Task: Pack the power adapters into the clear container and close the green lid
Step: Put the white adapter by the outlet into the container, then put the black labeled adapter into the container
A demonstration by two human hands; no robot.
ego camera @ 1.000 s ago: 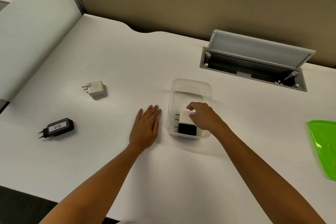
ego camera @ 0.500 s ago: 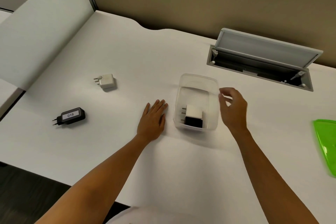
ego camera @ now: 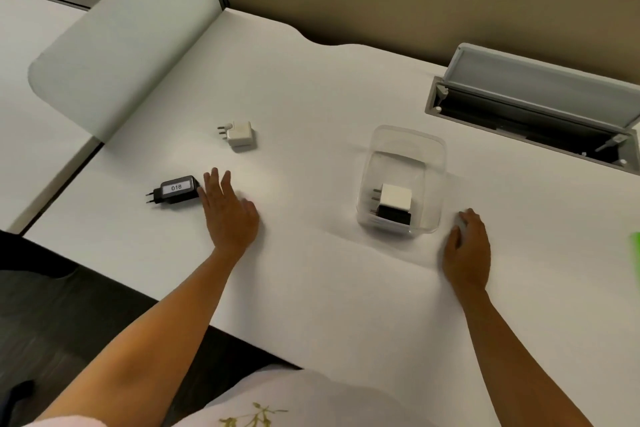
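Note:
The clear container (ego camera: pixel 408 149) stands open on the white desk, with a white adapter (ego camera: pixel 396 198) lying on a black one (ego camera: pixel 394 218) inside it. A black adapter labelled 018 (ego camera: pixel 176 189) lies on the desk to the left. My left hand (ego camera: pixel 228 211) is open, its fingertips right beside that adapter's end. A white adapter (ego camera: pixel 238 133) lies further back. My right hand (ego camera: pixel 467 250) rests flat on the desk just right of the container, holding nothing. Only a sliver of the green lid (ego camera: pixel 636 244) shows at the right edge.
An open cable hatch (ego camera: pixel 540 114) with a raised grey flap is set into the desk behind the container. A grey partition panel (ego camera: pixel 131 45) borders the desk on the left. The desk's front edge (ego camera: pixel 131 288) runs diagonally below my left hand.
My right hand left the container and came down onto the desk to its right. My left hand slid left to the black 018 adapter. The view swung left, pushing the green lid almost out of frame.

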